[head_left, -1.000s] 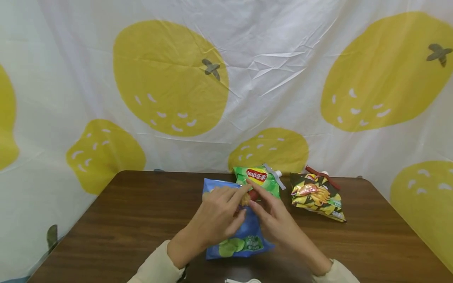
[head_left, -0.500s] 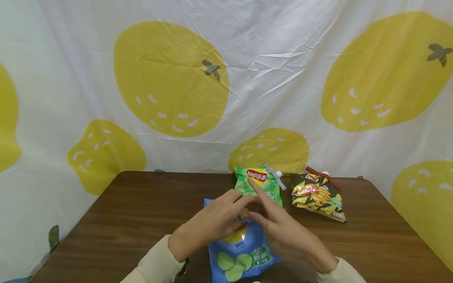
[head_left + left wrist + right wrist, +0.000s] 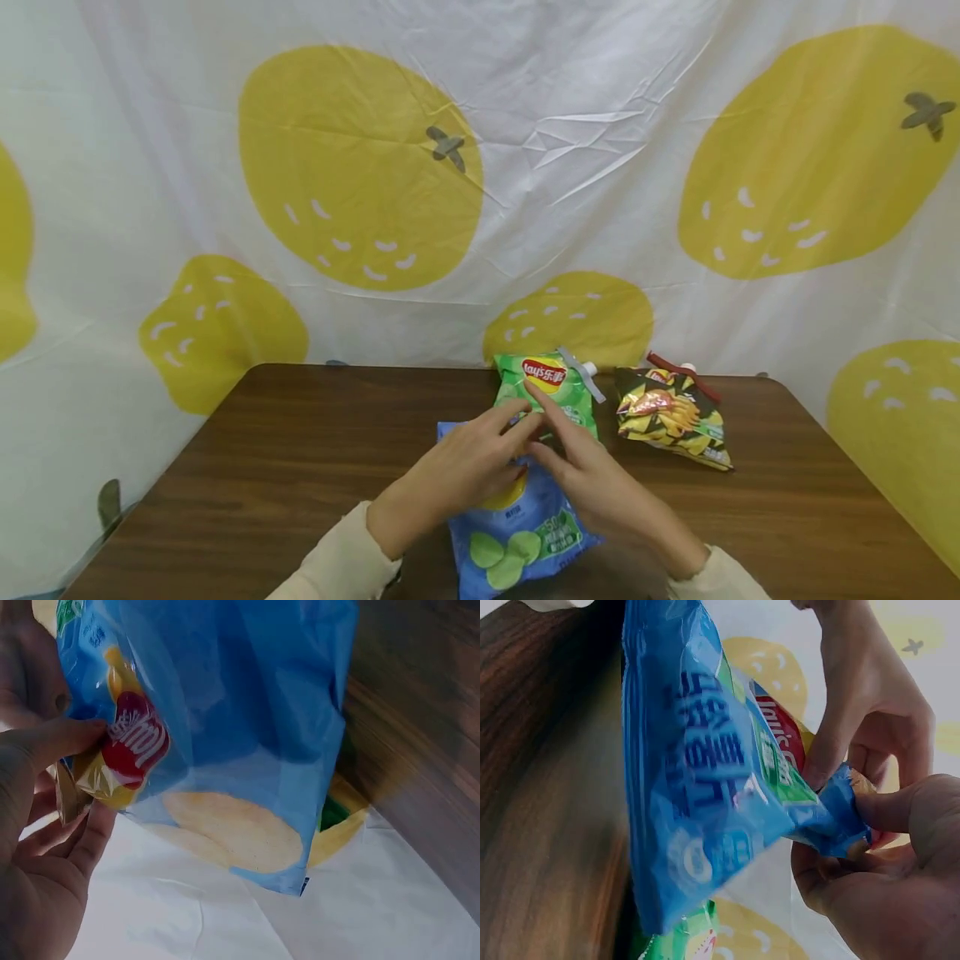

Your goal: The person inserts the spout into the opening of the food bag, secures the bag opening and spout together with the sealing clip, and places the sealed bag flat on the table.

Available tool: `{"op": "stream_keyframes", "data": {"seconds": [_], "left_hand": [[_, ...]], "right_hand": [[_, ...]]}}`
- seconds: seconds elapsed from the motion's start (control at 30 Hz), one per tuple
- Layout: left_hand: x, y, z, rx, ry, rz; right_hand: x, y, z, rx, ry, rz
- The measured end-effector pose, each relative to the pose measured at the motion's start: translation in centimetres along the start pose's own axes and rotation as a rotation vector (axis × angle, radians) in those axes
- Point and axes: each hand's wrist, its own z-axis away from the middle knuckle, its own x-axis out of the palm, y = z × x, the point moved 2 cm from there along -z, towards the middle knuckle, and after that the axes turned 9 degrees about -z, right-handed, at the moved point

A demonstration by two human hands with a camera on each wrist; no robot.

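Observation:
Both hands meet at the upper part of a blue Lay's chip bag (image 3: 506,533), seen in the middle of the head view. My left hand (image 3: 468,467) pinches the bag between thumb and fingers beside its red and yellow logo, as the left wrist view shows. From the other side my right hand (image 3: 600,483) pinches the gathered top, its thumb pressed on the film in the right wrist view. A small tan-brown fold (image 3: 862,784) shows between the hands there. The bag's lower part hangs tilted over the table, and the fingers cover much of its top in the head view.
Behind the hands lies a green Lay's bag (image 3: 581,383) with a grey sealing clip (image 3: 581,373) and white cap. A black and yellow chip bag (image 3: 667,412) with a red clip (image 3: 682,375) is to its right. The brown table (image 3: 315,450) ends at a lemon-print cloth (image 3: 375,333).
The hands and the blue bag have come lower and nearer, uncovering more of the green bag. In the last half second the blue bag has shifted slightly right. The other bags have stayed put.

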Motion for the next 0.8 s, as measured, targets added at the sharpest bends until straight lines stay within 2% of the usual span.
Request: {"op": "stream_keyframes", "data": {"seconds": [0.07,0.1,0.2,0.27,0.37,0.47,0.53,0.67,0.7,0.73,0.8], "left_hand": [[0.1,0.1,-0.1,0.009,0.010,-0.007],[0.2,0.1,-0.1,0.012,0.009,-0.005],[0.3,0.1,-0.1,0.013,-0.008,0.015],[0.3,-0.1,0.0,0.010,-0.014,0.019],[0.3,-0.6,0.1,-0.003,-0.013,0.015],[0.1,-1.1,0.3,-0.018,-0.007,-0.005],[0.0,-1.4,0.3,-0.026,-0.007,-0.018],[-0.3,-1.8,0.3,-0.030,0.008,-0.028],[-0.3,-1.8,0.3,-0.031,0.011,-0.028],[-0.4,-1.8,0.3,-0.032,0.013,-0.027],[-0.4,-1.9,0.3,-0.035,0.016,-0.030]], "right_hand": [[0.1,-0.5,0.2,0.003,0.011,0.013],[0.1,-0.9,0.3,-0.006,0.017,0.059],[0.2,-2.3,0.7,-0.044,0.025,0.244],[-0.2,-2.0,1.1,-0.065,0.049,0.390],[-0.7,-1.2,2.1,-0.143,0.104,0.616],[-0.5,-0.7,4.1,-0.292,0.123,0.828],[0.0,-0.7,5.6,-0.393,0.039,0.903],[1.3,1.3,7.8,-0.618,-0.249,0.899],[1.5,2.1,8.1,-0.688,-0.295,0.913],[1.6,3.0,8.5,-0.679,-0.327,0.884],[1.8,4.7,9.1,-0.646,-0.326,0.860]]}}
